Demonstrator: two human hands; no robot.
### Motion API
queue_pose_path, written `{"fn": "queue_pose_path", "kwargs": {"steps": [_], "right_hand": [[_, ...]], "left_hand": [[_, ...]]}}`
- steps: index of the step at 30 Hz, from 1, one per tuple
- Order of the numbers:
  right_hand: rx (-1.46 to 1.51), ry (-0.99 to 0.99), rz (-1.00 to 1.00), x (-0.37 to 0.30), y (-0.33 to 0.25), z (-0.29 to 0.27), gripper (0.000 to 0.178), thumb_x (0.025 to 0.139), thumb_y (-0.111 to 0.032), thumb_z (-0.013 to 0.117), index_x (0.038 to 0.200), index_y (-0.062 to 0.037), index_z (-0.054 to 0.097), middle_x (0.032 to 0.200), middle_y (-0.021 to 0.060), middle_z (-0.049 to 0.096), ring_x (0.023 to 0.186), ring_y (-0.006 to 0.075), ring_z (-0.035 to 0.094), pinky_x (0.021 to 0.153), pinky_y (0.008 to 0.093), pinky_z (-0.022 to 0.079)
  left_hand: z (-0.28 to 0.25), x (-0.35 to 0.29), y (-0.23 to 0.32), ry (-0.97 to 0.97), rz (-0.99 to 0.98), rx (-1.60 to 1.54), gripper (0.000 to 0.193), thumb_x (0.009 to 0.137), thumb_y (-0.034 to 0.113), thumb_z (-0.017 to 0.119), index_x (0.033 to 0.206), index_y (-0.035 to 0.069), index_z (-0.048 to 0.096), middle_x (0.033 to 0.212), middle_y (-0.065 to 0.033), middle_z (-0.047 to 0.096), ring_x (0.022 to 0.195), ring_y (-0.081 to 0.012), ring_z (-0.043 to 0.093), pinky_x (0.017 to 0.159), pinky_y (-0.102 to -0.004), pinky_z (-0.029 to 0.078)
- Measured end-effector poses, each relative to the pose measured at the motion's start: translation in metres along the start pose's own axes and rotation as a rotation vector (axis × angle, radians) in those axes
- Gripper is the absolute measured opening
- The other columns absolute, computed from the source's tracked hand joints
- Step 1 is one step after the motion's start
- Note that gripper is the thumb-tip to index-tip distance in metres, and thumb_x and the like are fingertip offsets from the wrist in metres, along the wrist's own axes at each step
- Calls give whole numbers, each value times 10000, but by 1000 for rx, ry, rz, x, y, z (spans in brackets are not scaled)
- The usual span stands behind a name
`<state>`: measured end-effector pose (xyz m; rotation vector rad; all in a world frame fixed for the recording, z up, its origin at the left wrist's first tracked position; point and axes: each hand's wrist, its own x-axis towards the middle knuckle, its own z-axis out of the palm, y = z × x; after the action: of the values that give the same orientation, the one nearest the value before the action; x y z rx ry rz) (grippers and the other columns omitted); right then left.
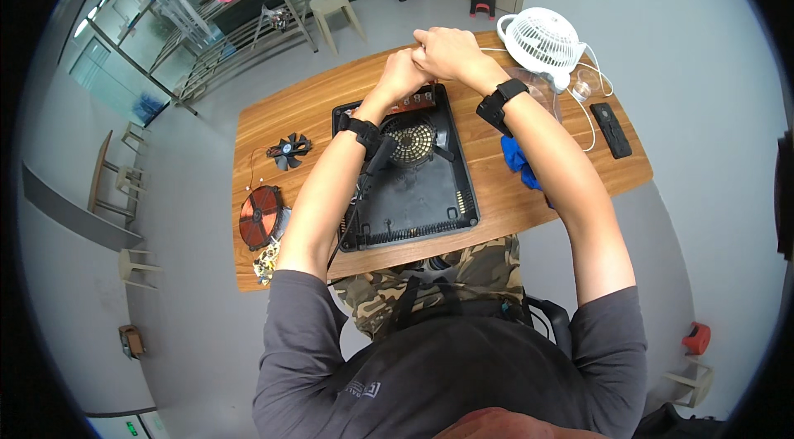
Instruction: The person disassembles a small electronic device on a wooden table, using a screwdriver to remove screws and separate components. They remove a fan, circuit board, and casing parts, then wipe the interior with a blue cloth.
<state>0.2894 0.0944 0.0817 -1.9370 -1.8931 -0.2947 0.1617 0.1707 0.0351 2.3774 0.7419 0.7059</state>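
Note:
A black plastic appliance housing [405, 199], like an induction cooker's lower shell, lies open side up in front of me. It has a round vent grille [411, 144], and a reddish circuit board [413, 102] sits along its far edge. Over that far edge my left hand [403, 73] is closed, its fingers against my other hand. My right hand [449, 53] is curled just beside and above it. Whatever the two hands grip is hidden by the fingers. A black cable runs along the housing's left side by my left forearm.
Left on the wooden table [488, 216] are a small black fan [289, 151], a round copper coil [260, 214] and a heap of small parts [266, 264]. At right are a white desk fan [543, 38], a blue cloth-like item [519, 160] and a flat black object [610, 131].

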Motion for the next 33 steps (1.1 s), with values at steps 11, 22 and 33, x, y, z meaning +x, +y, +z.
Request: {"fn": "queue_pose_path", "kwargs": {"steps": [11,22,33], "right_hand": [[-75,-71,144,6,-10,-8,344,912,-330,592,899,-43,782,914,191,755,889,342,746,814,437,583],[-67,-142,160,14,-22,-5,277,886,-270,610,987,-84,790,1020,154,766,974,303,746,834,411,575],[-131,-247,227,13,-19,-15,442,940,-466,619,1121,-88,759,1069,112,769,1059,265,726,901,390,552]], "left_hand": [[7,5,-4,82,-66,160,302,727,310,835,868,46,795,822,-181,754,798,-299,740,780,-405,560],[-3,-4,4,55,-81,60,237,751,307,806,769,71,793,813,-118,769,852,-271,749,796,-382,565],[-22,-9,28,-102,-107,-1,392,799,310,831,950,-35,723,935,-137,769,869,-135,668,816,-337,529]]}}
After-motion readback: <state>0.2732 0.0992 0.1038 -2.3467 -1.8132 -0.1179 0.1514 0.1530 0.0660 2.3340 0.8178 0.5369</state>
